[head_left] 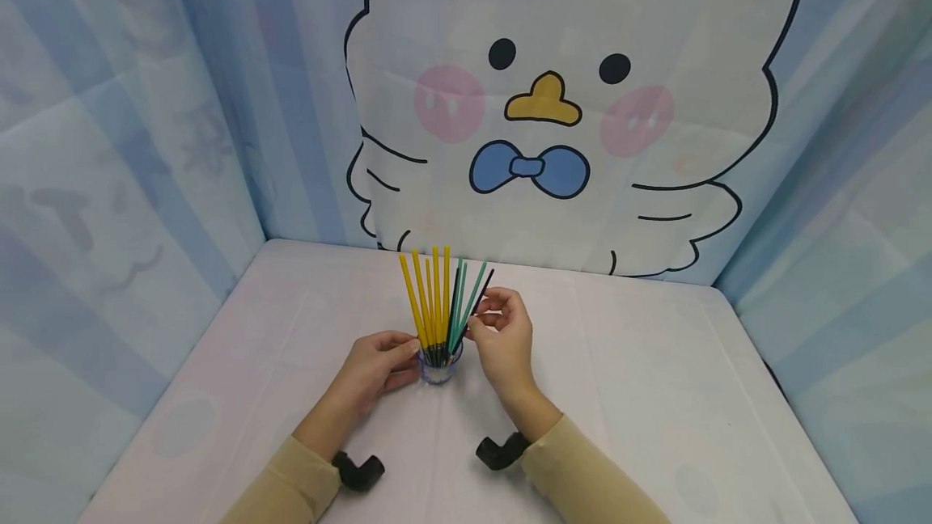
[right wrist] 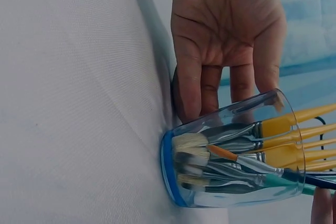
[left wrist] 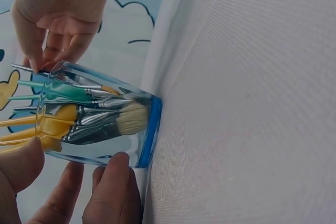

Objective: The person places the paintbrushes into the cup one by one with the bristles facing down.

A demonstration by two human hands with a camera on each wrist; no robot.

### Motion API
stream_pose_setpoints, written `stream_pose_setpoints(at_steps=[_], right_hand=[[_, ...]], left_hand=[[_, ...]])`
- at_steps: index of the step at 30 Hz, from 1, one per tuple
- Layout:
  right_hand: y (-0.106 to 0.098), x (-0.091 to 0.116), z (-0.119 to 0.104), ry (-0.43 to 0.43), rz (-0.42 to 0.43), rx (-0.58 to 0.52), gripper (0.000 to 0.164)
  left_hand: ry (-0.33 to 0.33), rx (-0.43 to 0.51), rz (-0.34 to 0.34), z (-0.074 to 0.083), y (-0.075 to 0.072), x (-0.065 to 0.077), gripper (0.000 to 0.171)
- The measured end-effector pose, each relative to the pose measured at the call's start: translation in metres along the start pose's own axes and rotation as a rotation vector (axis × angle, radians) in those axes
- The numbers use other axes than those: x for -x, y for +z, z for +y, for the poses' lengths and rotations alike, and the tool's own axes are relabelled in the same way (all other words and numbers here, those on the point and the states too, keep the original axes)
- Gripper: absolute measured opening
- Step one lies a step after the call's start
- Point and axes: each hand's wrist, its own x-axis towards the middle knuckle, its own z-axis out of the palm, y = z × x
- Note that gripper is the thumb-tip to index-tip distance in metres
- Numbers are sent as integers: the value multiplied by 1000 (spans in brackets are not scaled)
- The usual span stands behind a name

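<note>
A clear cup with a blue base stands on the table, filled with paintbrushes, bristles down. Several have yellow handles; others have green handles or dark ones. My left hand holds the cup from the left, thumb at the rim and fingers along its side. On the other side my right hand pinches the handle of a dark paintbrush that leans right. That brush's orange tip is inside the cup.
A pale cloth covers the table. Behind it hangs a curtain with a cartoon bird, and blue striped curtains close in both sides. Black curved pieces sit at both wrists, by the tan sleeves.
</note>
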Motion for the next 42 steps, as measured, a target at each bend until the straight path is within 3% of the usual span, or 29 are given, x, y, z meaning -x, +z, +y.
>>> stream_pose_setpoints(at_steps=[17,26,36,42], right_hand=[[-4,1,13,1,-30,-14,37],[-8,8,22,29,-64,20,34],[-16,10,23,107,-121,122,33],[-26,10,17,139,-141,278,36]], left_hand=[[6,-22,-46,-1,-2,-4,31],[-53,-64,-17,1,-5,-5,29],[-41,-99,-23,3,-9,-1,36],[-30,-167,13,5,-12,0,40]])
